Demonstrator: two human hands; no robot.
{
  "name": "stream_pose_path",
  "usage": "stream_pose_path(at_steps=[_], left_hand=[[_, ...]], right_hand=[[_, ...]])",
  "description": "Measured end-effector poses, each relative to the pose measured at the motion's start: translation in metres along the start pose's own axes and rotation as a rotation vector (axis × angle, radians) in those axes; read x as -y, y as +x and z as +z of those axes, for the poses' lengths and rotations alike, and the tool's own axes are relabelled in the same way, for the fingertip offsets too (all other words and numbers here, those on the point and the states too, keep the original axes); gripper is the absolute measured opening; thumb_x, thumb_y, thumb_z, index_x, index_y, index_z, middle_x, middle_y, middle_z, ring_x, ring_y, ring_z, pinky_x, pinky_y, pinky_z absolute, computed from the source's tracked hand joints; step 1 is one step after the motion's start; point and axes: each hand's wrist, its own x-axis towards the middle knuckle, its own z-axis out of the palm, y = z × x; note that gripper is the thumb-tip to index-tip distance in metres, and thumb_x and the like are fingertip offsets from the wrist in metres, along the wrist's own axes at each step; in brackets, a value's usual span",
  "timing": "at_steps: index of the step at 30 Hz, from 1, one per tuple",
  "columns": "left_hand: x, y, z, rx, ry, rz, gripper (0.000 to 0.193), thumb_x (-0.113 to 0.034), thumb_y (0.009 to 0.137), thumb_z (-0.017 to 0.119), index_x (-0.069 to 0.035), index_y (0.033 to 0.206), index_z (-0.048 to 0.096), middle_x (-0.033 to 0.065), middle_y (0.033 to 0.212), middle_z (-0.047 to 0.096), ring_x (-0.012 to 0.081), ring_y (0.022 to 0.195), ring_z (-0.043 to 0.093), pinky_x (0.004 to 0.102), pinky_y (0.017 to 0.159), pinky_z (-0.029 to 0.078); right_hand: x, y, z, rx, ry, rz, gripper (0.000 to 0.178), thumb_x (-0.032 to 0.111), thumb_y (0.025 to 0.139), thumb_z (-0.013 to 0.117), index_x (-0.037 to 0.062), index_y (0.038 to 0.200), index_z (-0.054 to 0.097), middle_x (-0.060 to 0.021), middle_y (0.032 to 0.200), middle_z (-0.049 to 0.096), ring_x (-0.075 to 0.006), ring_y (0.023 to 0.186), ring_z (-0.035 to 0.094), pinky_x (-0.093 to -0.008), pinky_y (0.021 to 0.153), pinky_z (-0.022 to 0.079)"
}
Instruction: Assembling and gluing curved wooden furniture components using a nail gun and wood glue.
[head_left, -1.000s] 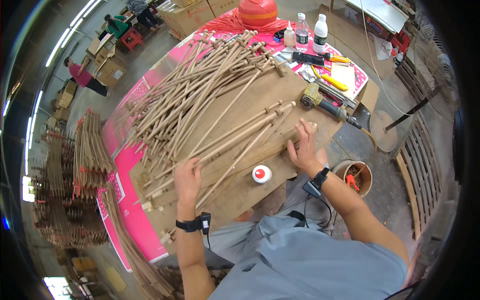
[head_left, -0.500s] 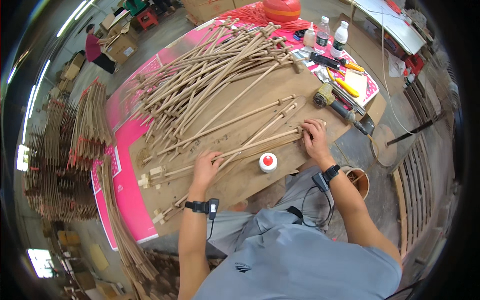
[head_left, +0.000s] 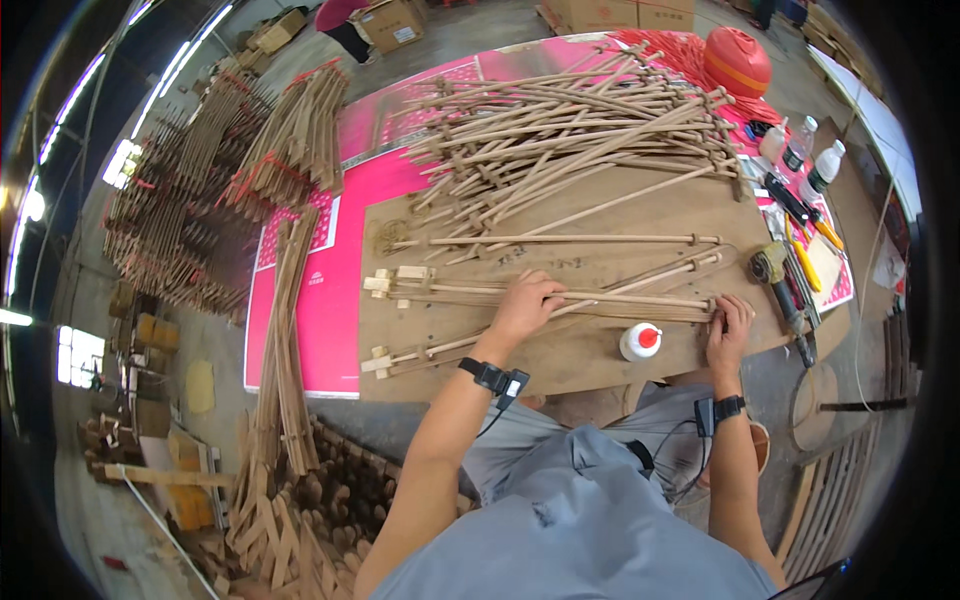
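Holding a wooden rod [head_left: 640, 299] between both hands, head view.
My left hand [head_left: 528, 306] has its fingers closed over the rod near its middle; my right hand [head_left: 732, 325], at three o'clock from it, has fingertips closed about the rod's right end. How hard each presses, I cannot tell. The rod runs nine to three o'clock above a brown board [head_left: 580, 356]. From my left hand, a white bottle [head_left: 640, 342] with a red cap stands at four o'clock, a rod pile [head_left: 570, 130] at twelve; from my right, a power tool [head_left: 770, 265] lies at one.
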Motion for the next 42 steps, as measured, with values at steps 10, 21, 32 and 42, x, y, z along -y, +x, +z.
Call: stream_pose_path(at_steps=[10,21,32,42], left_hand=[[0.01,-0.008,0.001,-0.05,-0.066,-0.011,0.021,-0.019,0.086,0.079,-0.007,0.103,0.079,0.01,0.1,0.07,0.032,0.103,0.061,0.0416,0.094,0.049],[0.011,-0.007,-0.006,-0.052,-0.09,-0.016,0.021,-0.019,0.087,0.078,-0.006,0.102,0.079,0.0101,0.098,0.07,0.0315,0.101,0.061,0.0406,0.093,0.05],[0.008,-0.004,-0.01,0.016,-0.119,-0.076,0.019,-0.019,0.089,0.076,-0.006,0.102,0.08,0.0129,0.097,0.07,0.0345,0.1,0.063,0.0415,0.092,0.05],[0.01,-0.006,-0.018,-0.002,0.008,-0.047,0.019,-0.01,0.087,0.078,-0.001,0.104,0.078,0.0139,0.096,0.068,0.0333,0.097,0.063,0.0392,0.09,0.049]], right_hand=[[0.007,0.005,-0.005,0.075,-0.044,-0.038,0.024,-0.002,0.093,0.063,0.0042,0.116,0.067,-0.0141,0.123,0.067,-0.0366,0.123,0.057,-0.0468,0.11,0.042],[0.01,0.007,-0.004,0.089,-0.047,-0.06,0.023,0.0,0.095,0.063,0.0048,0.117,0.068,-0.0143,0.123,0.067,-0.0366,0.123,0.058,-0.0474,0.108,0.043],[0.034,-0.005,-0.024,-0.083,0.037,0.125,0.024,0.006,0.098,0.063,0.0019,0.121,0.066,-0.0177,0.128,0.064,-0.0343,0.125,0.059,-0.0431,0.107,0.047],[0.093,-0.075,-0.025,0.801,1.65,1.399,0.065,0.057,0.106,0.046,-0.0028,0.121,0.067,-0.0067,0.096,0.074,-0.0201,0.084,0.072,-0.0316,0.075,0.058]])
